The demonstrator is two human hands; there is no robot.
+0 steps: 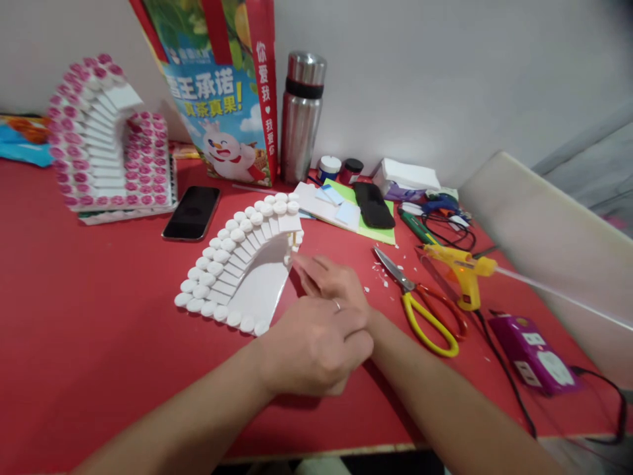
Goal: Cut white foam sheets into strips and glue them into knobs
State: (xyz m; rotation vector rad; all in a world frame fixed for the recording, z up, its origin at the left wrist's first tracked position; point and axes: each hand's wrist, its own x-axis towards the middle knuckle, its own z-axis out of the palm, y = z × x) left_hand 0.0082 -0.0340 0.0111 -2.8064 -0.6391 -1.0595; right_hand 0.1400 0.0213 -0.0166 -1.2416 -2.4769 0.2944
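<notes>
White foam makes up the stair model [242,270], which lies in the middle of the red table [99,369]. Rows of round white caps run along its left and near edges, and its bare curved side faces right, towards the hands.

In the head view, the only one, the right hand [333,284] comes in from the near right. It is open, with its fingers [304,267] stretched flat and the tips touching the model's right edge under the top step. This looks like a light steadying or pressing touch rather than a grip. The left hand [316,343] crosses in front of it and covers the right wrist. It is curled into a loose fist and rests on the table just near of the model. I cannot tell whether anything is inside it.

Tools sit to the right, probably so the right hand can reach them:
- The scissors [420,303] lie flat with white scraps [383,277] around the blades.
- The glue gun [462,270] is propped with its nozzle pointing left, off the table surface.
- Its cord runs to a purple power strip [534,349] near the right edge.

A pink-capped model [109,145] of the same shape stands at the far left, well away from the hands. A phone [192,212] lies between the two models. Foam sheets [326,204], a steel flask [301,119] and a printed bag [222,86] are kept by the far wall.
</notes>
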